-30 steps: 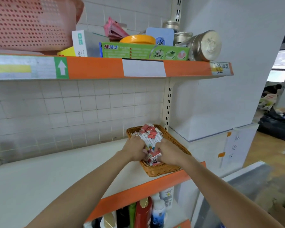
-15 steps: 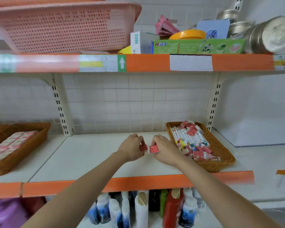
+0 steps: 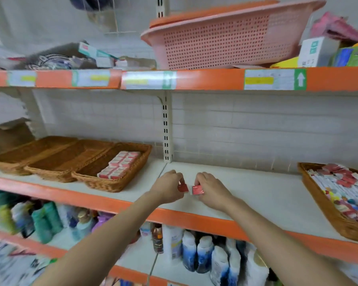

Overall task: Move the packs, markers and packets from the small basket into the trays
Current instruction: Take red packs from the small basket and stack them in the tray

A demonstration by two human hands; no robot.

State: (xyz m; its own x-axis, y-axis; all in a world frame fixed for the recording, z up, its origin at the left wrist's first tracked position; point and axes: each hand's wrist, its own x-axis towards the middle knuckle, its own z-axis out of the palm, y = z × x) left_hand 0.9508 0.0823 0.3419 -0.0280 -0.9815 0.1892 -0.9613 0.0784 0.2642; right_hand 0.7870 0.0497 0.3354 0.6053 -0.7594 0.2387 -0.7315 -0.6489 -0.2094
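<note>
Orange-edged shop shelving fills my view, and nearest to me, on the lower shelf under my forearms, stand rows of white and blue plastic bottles (image 3: 203, 254). Above them, over the white middle shelf (image 3: 256, 188), my left hand (image 3: 167, 187) pinches a small red pack (image 3: 183, 188) and my right hand (image 3: 212, 188) pinches another small red pack (image 3: 197, 190); the two hands sit close together, each closed on its own pack. A moment ago both hands were down in the small wicker basket (image 3: 327, 211); now that basket lies well off to my right, heaped with white markers and red packets, and my view has swung left along the shelf. So I judge the pick done and the carry under way. Further left and back sit three brown wicker trays side by side: the nearest tray (image 3: 112, 182) already holds a neat block of pink-and-white packs (image 3: 120, 165), while the middle tray (image 3: 56, 172) and the far-left tray (image 3: 6, 164) look bare. On the top shelf rests a pink perforated plastic basket (image 3: 225, 38).
</note>
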